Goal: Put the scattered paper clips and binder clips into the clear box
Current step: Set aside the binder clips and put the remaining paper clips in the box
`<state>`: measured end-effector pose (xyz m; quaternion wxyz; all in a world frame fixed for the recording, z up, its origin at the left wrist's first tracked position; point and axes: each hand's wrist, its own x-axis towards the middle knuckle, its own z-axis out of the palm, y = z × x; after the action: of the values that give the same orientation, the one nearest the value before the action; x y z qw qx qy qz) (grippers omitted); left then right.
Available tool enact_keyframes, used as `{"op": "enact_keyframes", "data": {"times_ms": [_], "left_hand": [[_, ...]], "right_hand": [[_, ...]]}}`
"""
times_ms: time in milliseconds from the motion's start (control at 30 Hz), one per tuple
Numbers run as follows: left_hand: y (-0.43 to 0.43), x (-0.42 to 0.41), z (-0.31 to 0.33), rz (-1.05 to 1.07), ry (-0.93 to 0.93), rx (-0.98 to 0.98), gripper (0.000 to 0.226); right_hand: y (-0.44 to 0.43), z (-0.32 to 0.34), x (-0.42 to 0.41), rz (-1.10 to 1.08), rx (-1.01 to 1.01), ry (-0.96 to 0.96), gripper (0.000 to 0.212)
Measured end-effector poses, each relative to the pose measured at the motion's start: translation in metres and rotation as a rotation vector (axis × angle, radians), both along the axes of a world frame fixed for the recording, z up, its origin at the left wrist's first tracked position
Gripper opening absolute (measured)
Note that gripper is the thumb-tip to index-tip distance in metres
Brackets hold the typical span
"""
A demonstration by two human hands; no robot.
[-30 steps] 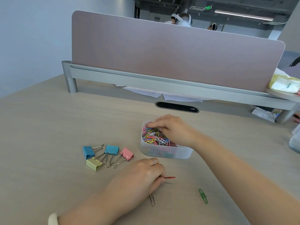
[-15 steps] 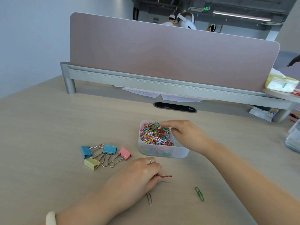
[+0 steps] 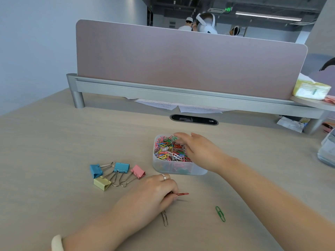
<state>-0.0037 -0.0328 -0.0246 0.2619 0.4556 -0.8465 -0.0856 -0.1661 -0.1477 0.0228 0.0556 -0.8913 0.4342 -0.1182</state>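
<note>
Progress looks partial: the clear box [image 3: 163,168] brims with paper clips; our right hand [image 3: 197,151] hovers over it, fingers loosely spread, empty as far as we see; our left hand [image 3: 150,194] pinches a red paper clip [image 3: 183,194]; a silver clip [image 3: 164,218], a green clip [image 3: 220,213] and four binder clips [image 3: 121,167] lie loose on the desk [image 3: 54,142].

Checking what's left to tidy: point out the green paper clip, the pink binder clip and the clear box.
green paper clip [image 3: 220,214]: head view, middle of its wire loops.
pink binder clip [image 3: 138,171]: head view, its pink body.
clear box [image 3: 198,171]: head view, its near wall.
</note>
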Motion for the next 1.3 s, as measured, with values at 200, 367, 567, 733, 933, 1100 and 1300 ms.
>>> {"op": "enact_keyframes", "data": {"times_ms": [200,367,567,733,933,1100,1300], "left_hand": [[0.0,0.001,0.0,0.009,0.013,0.005,0.026],[-0.003,0.005,0.009,0.055,0.105,0.006,0.006],[-0.043,0.015,0.046,0.255,0.236,-0.074,0.006],[-0.077,0.014,0.058,0.262,-0.095,0.018,0.007],[-0.084,0.004,0.07,0.218,-0.338,0.186,0.008],[-0.083,0.003,0.067,0.237,-0.112,0.22,0.017],[-0.078,0.009,0.058,0.188,-0.024,0.144,0.009]], "right_hand": [[0.001,0.005,-0.003,-0.01,0.11,-0.21,0.049],[0.02,0.012,-0.019,-0.012,0.169,-0.454,0.036],[0.081,0.02,-0.067,-0.098,0.266,-0.183,0.008],[0.102,0.01,-0.077,-0.188,0.442,0.133,0.03],[0.095,0.002,-0.068,-0.135,0.384,0.06,0.008],[0.098,-0.003,-0.063,-0.062,0.351,-0.003,0.002],[0.102,-0.01,-0.051,0.101,0.356,-0.084,0.003]]}}
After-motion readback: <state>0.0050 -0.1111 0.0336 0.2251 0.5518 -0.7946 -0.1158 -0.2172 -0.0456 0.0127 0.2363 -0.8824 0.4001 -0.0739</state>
